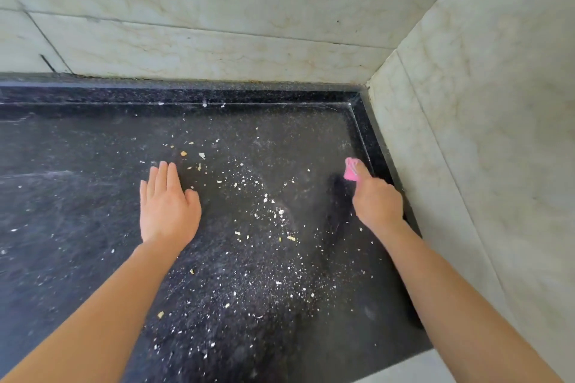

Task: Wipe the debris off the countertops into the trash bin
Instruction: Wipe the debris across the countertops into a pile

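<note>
A black speckled countertop (77,196) fills the lower view. White and yellowish crumbs of debris (264,202) are scattered across its middle and down toward the front. My left hand (166,205) lies flat on the counter, fingers straight and together, left of the debris. My right hand (375,200) grips a small pink cloth (351,169) near the counter's right rim, close to the back corner. Only the cloth's tip shows past my fingers. No trash bin is in view.
Pale marble wall tiles (217,25) rise behind the counter and along the right side (482,134). A raised black rim (186,93) borders the counter at the back and right. The counter's front edge (392,364) meets a pale floor at lower right.
</note>
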Demonstrator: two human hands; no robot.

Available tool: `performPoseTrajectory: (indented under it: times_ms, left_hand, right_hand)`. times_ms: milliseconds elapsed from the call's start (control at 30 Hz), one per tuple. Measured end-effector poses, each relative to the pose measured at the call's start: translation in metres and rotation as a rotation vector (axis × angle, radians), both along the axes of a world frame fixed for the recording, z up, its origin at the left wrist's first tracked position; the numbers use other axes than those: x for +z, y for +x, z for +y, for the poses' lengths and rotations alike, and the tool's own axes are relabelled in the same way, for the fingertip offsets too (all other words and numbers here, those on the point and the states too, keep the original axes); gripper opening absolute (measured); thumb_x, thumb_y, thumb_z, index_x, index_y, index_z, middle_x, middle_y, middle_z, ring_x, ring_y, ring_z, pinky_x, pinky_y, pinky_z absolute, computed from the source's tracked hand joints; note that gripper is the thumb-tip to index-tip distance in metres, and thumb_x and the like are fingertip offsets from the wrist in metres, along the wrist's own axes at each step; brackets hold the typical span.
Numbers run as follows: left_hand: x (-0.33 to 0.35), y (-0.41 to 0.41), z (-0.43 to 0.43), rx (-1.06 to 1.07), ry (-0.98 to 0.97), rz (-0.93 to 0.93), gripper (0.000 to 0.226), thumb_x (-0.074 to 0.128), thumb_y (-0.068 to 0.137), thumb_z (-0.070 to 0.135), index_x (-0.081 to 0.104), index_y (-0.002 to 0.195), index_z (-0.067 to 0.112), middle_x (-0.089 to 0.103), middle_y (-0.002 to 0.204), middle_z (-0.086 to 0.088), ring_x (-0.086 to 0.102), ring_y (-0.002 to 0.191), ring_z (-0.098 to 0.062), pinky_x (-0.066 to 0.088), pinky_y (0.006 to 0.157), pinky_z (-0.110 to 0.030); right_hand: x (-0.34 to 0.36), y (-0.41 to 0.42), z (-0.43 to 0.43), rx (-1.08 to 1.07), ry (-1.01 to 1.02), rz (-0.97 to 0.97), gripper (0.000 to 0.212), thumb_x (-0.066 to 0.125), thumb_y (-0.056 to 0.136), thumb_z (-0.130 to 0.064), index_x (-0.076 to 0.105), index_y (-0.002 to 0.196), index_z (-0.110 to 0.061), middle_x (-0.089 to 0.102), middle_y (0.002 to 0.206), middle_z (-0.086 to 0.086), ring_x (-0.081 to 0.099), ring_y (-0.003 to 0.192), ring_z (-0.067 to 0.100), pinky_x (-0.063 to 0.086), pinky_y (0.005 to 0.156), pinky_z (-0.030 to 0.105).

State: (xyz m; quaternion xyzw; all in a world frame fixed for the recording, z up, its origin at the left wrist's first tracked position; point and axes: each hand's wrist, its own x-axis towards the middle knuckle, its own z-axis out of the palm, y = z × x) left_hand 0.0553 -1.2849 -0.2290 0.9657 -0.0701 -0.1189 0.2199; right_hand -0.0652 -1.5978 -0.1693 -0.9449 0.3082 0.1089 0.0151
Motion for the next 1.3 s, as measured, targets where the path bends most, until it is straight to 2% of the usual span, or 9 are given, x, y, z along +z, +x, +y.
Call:
performPoseTrajectory:
  times_ms: [100,200,367,633,733,867,1000,1200,1300]
  left_hand:
    - [-0.004,-0.034,0.025,0.019,0.068,-0.015,0.06,0.037,0.096,0.019,0.016,0.149,-0.002,0.007,0.158,-0.017,0.001,0.146,-0.031,0.002,0.12,-0.043]
    - [-0.009,-0.06,0.051,0.081,0.138,0.028,0.064,0.038,0.098,0.028,0.014,0.148,-0.002,0.001,0.157,-0.024,-0.003,0.145,-0.036,0.001,0.119,-0.047]
    - [-0.008,-0.066,0.066,0.088,0.189,0.126,0.07,0.028,0.098,0.044,0.004,0.151,0.005,-0.009,0.156,-0.024,-0.01,0.145,-0.036,0.0,0.119,-0.047]
    - [-0.002,-0.063,0.067,0.047,0.28,0.214,0.071,0.016,0.098,0.049,-0.009,0.15,0.008,-0.017,0.156,-0.021,-0.015,0.145,-0.034,0.0,0.119,-0.043]
    - [-0.004,-0.06,0.065,0.035,0.334,0.248,0.071,0.01,0.097,0.05,-0.014,0.149,0.007,-0.021,0.154,-0.022,-0.017,0.144,-0.035,-0.001,0.119,-0.043]
    - [-0.007,-0.057,0.064,0.039,0.347,0.275,0.071,0.008,0.097,0.049,-0.019,0.147,0.007,-0.026,0.152,-0.023,-0.02,0.143,-0.036,-0.001,0.119,-0.043]
    - [-0.006,-0.057,0.062,0.036,0.335,0.286,0.07,0.008,0.098,0.047,-0.021,0.146,0.006,-0.027,0.152,-0.023,-0.022,0.142,-0.036,-0.001,0.119,-0.042]
    - [-0.003,-0.057,0.062,0.018,0.335,0.318,0.07,0.007,0.098,0.047,-0.022,0.146,0.006,-0.028,0.151,-0.024,-0.022,0.142,-0.037,-0.002,0.119,-0.043]
    - [-0.001,-0.056,0.063,0.013,0.327,0.324,0.07,0.008,0.098,0.048,-0.022,0.146,0.007,-0.029,0.151,-0.023,-0.023,0.142,-0.036,-0.003,0.119,-0.043]
  right_hand:
    - [-0.01,-0.023,-0.023,-0.167,0.021,0.14,0.067,0.046,0.09,-0.005,0.023,0.149,-0.027,0.069,0.11,0.003,0.065,0.093,0.03,0.05,0.08,0.035]
    - [-0.021,-0.034,0.009,-0.315,0.151,-0.068,0.058,0.049,0.088,-0.002,0.038,0.14,-0.025,0.068,0.119,0.0,0.064,0.098,0.03,0.048,0.081,0.034]
    - [-0.017,-0.031,0.105,-0.094,0.254,-0.061,0.059,0.043,0.087,0.003,0.04,0.135,-0.031,0.061,0.082,-0.001,0.052,0.068,0.026,0.037,0.063,0.028]
    - [0.003,-0.004,0.126,0.105,0.596,-0.108,0.05,0.036,0.1,-0.019,0.036,0.147,-0.035,0.061,0.076,-0.003,0.052,0.062,0.017,0.04,0.06,0.031]
    - [0.002,0.017,0.062,-0.074,0.469,-0.169,0.051,0.036,0.101,-0.02,0.032,0.149,-0.035,0.065,0.123,0.0,0.062,0.105,0.025,0.046,0.086,0.035]
    - [-0.016,0.046,-0.003,-0.238,0.396,-0.002,0.063,0.042,0.089,-0.004,0.04,0.145,-0.034,0.049,0.144,-0.008,0.053,0.121,0.021,0.034,0.082,0.022]
    - [-0.023,0.062,0.055,-0.251,0.469,-0.155,0.056,0.04,0.09,-0.005,0.048,0.138,-0.032,0.058,0.132,-0.011,0.056,0.113,0.025,0.038,0.084,0.026]
    - [-0.032,0.045,0.201,0.164,0.618,-0.14,0.047,0.037,0.092,-0.006,0.045,0.132,-0.03,0.069,0.087,0.004,0.063,0.069,0.029,0.049,0.056,0.029]
    - [-0.024,0.038,0.212,0.189,0.863,-0.071,0.053,0.036,0.096,-0.012,0.043,0.14,-0.041,0.071,0.099,0.002,0.06,0.063,0.02,0.052,0.058,0.034]
